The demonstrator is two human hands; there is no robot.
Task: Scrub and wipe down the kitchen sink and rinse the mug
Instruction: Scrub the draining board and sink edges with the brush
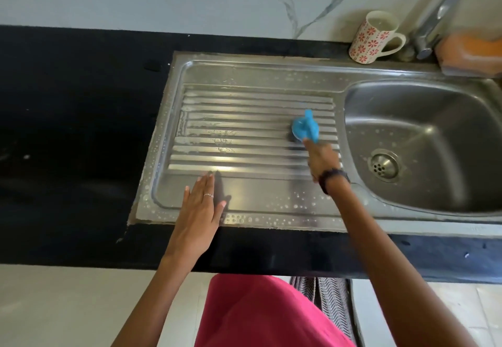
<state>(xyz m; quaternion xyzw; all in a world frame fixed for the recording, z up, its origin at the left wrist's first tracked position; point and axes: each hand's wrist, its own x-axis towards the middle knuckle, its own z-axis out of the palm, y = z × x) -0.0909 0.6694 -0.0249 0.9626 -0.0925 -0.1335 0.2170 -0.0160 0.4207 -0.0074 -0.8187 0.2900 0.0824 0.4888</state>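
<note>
Blue brush (304, 126) in R hand (323, 157), on sink drainboard (244, 118).

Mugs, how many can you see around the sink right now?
1. A single mug with red flowers stands on the black counter behind the sink, just left of the tap. The frame cuts off past the tap, so others may be hidden.

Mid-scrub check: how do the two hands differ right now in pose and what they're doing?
The left hand lies flat with straight fingers on the smooth front part of the stainless steel draining board, holding nothing; the right hand grips the blue-handled scrubbing brush on the ridges. The left wears a ring; the right wrist carries a dark band. The left sits nearer the counter edge, the right nearer the basin. Both are over the draining board.
</note>
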